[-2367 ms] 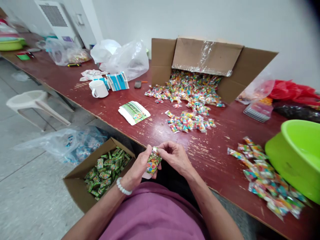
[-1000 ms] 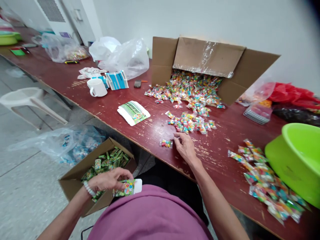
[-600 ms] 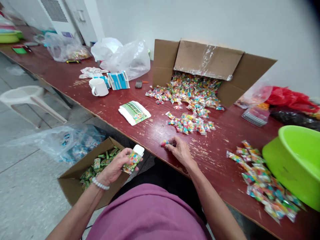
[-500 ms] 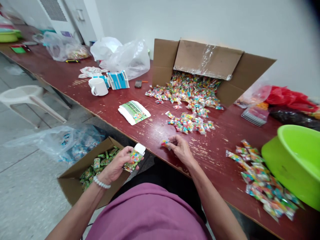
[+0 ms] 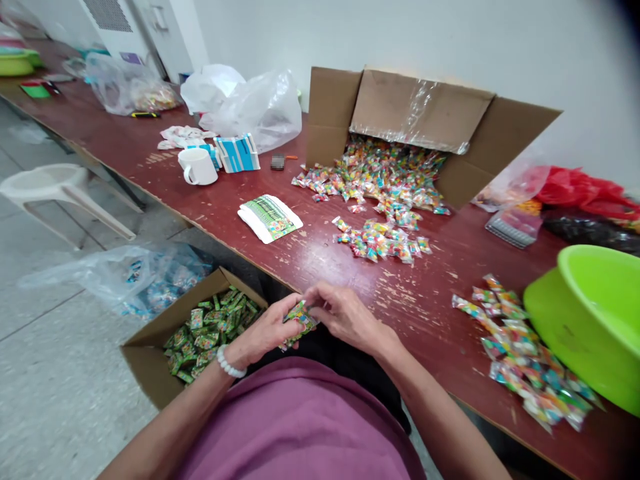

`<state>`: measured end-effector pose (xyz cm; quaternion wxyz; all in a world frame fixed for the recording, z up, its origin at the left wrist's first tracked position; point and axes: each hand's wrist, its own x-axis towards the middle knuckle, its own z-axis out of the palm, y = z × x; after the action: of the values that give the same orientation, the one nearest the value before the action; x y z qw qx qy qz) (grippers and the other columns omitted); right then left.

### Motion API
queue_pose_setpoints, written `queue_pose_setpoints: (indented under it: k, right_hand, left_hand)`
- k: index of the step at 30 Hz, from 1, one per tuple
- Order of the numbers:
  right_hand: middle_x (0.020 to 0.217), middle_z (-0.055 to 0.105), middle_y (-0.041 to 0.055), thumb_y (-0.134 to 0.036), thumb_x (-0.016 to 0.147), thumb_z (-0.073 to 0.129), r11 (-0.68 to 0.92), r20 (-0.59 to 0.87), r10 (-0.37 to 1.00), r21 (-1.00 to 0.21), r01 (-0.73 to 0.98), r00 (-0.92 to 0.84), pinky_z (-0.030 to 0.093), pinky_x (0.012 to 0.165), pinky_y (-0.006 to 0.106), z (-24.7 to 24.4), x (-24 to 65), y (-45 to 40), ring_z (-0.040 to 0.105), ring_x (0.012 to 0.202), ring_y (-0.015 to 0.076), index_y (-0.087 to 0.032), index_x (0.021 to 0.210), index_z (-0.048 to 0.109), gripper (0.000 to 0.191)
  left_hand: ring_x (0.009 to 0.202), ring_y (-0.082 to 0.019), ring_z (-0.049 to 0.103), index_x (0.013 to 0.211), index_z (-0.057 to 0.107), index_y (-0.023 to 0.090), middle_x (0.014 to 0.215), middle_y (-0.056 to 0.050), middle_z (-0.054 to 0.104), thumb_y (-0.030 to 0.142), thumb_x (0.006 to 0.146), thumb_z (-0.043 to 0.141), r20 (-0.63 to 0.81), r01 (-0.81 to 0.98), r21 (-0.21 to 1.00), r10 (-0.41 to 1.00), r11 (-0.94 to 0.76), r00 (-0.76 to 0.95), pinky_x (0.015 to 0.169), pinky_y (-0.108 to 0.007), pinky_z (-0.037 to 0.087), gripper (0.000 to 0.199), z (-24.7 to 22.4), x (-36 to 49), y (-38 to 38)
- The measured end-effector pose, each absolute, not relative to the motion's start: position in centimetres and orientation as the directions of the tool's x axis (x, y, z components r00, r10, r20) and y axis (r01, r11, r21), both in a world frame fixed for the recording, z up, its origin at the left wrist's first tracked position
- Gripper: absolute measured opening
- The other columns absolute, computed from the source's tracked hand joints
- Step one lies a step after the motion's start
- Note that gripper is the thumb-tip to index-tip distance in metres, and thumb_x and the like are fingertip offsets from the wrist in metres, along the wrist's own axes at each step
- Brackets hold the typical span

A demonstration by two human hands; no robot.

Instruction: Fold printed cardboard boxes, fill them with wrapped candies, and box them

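My left hand (image 5: 274,327) is closed around a small green printed candy box (image 5: 303,317), held over my lap at the table edge. The fingers of my right hand (image 5: 345,317) are bent together at the upper end of this box. They cover its mouth, and whatever is between them is hidden. Beyond my hands, a small group of clear-wrapped colourful candy packets (image 5: 383,240) lies on the red table (image 5: 320,267). To their left rests a stack of flat green-and-white cartons (image 5: 270,219).
A cardboard box (image 5: 420,110) on its side spills more candy packets. At right stand a green basin (image 5: 575,320) and a row of candy packets (image 5: 525,360). Below left, a carton (image 5: 150,373) holds filled-looking green boxes (image 5: 210,330). A white mug (image 5: 197,167) and stool (image 5: 50,180) are farther left.
My right hand has left the tabletop with a candy packet and come to the box's mouth; the packet is now hidden. My left hand has moved right with the box, whose white flap is covered.
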<state>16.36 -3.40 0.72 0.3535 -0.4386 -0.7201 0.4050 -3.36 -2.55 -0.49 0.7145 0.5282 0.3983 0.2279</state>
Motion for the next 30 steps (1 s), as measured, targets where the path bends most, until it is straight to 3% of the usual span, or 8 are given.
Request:
queue_pose_setpoints:
  k: [4, 6, 11, 15, 19, 24, 27, 30]
  right_hand:
    - [0.098, 0.068, 0.0026, -0.027, 0.09, 0.062, 0.226, 0.216, 0.973, -0.966, 0.125, -0.085, 0.051, 0.078, 0.029, 0.5, 16.5, -3.0, 0.064, 0.086, 0.0153, -0.023, 0.106, 0.062, 0.016]
    - [0.1, 0.068, 0.0035, -0.032, 0.086, 0.068, 0.159, 0.16, 0.986, -0.987, 0.028, 0.053, 0.051, 0.083, 0.03, 0.0, 16.9, -2.9, 0.064, 0.091, 0.0166, -0.023, 0.105, 0.062, 0.021]
    - [0.096, 0.068, 0.0012, -0.034, 0.073, 0.082, -0.116, -0.093, 0.987, -0.976, -0.186, -0.129, 0.052, 0.071, 0.027, -1.4, 15.9, -3.6, 0.062, 0.078, 0.014, -0.023, 0.108, 0.062, 0.042]
    - [0.085, 0.067, -0.0012, -0.035, 0.072, 0.084, -0.189, -0.118, 0.964, -0.934, -0.304, -0.239, 0.049, 0.057, 0.023, -1.9, 14.2, -4.1, 0.06, 0.068, 0.013, -0.024, 0.103, 0.065, 0.038]
    - [0.085, 0.069, 0.0008, -0.034, 0.083, 0.076, 0.053, 0.071, 0.992, -0.983, -0.174, -0.101, 0.049, 0.055, 0.024, -2.2, 14.1, -4.4, 0.06, 0.063, 0.0123, -0.023, 0.09, 0.073, 0.014]
    - [0.095, 0.075, 0.0037, -0.033, 0.093, 0.066, 0.299, 0.278, 0.952, -0.936, 0.186, -0.129, 0.054, 0.067, 0.028, -2.0, 14.9, -4.9, 0.067, 0.078, 0.0168, -0.028, 0.102, 0.077, 0.015]
    - [0.106, 0.075, 0.0051, -0.029, 0.095, 0.063, 0.385, 0.349, 0.917, -0.901, 0.2, -0.193, 0.054, 0.089, 0.036, -1.6, 14.9, -5.0, 0.068, 0.1, 0.0202, -0.027, 0.103, 0.076, 0.016]
    - [0.111, 0.075, 0.0061, -0.029, 0.094, 0.063, 0.3, 0.281, 0.948, -0.946, 0.124, -0.151, 0.054, 0.093, 0.037, -1.2, 14.4, -5.0, 0.068, 0.103, 0.0206, -0.024, 0.095, 0.075, 0.013]
  left_hand:
    - [0.058, -0.015, 0.062, 0.109, 0.065, 0.013, 0.082, -0.008, 0.07, 0.049, 0.089, 0.057, -0.408, -0.152, 0.824, 0.758, 0.546, 0.509, 0.051, -0.024, 0.051, 0.042, -1.2, -2.8, -2.6]
    - [0.052, -0.017, 0.063, 0.109, 0.066, 0.011, 0.078, -0.011, 0.072, 0.057, 0.091, 0.05, -0.455, -0.246, 0.752, 0.751, 0.612, 0.478, 0.048, -0.026, 0.051, 0.052, -1.6, -2.9, -2.5]
    - [0.054, -0.016, 0.064, 0.103, 0.07, 0.01, 0.076, -0.01, 0.073, 0.05, 0.085, 0.066, -0.39, -0.275, 0.802, 0.814, 0.53, 0.431, 0.048, -0.025, 0.052, 0.044, -1.7, -2.7, -2.9]
    - [0.053, -0.013, 0.06, 0.098, 0.071, 0.011, 0.071, -0.005, 0.069, 0.044, 0.081, 0.072, -0.317, -0.254, 0.856, 0.845, 0.451, 0.431, 0.047, -0.023, 0.052, 0.037, -1.4, -2.0, -3.6]
    - [0.058, -0.014, 0.063, 0.1, 0.069, 0.014, 0.075, -0.005, 0.069, 0.043, 0.085, 0.07, -0.364, -0.343, 0.782, 0.828, 0.52, 0.427, 0.049, -0.024, 0.054, 0.033, -1.4, -1.7, -3.7]
    - [0.052, -0.017, 0.065, 0.095, 0.067, 0.014, 0.07, -0.005, 0.069, 0.045, 0.095, 0.054, -0.5, -0.443, 0.545, 0.7, 0.712, 0.511, 0.046, -0.028, 0.056, 0.034, -1.3, -1.6, -3.1]
    - [0.047, -0.015, 0.064, 0.095, 0.068, 0.014, 0.066, -0.003, 0.068, 0.042, 0.098, 0.049, -0.503, -0.464, 0.51, 0.689, 0.724, 0.522, 0.045, -0.028, 0.055, 0.035, -1.4, -1.5, -2.9]
    - [0.046, -0.013, 0.062, 0.109, 0.069, 0.014, 0.07, -0.004, 0.071, 0.043, 0.097, 0.052, -0.507, -0.443, 0.561, 0.714, 0.699, 0.483, 0.045, -0.025, 0.053, 0.036, -1.5, -1.3, -2.9]
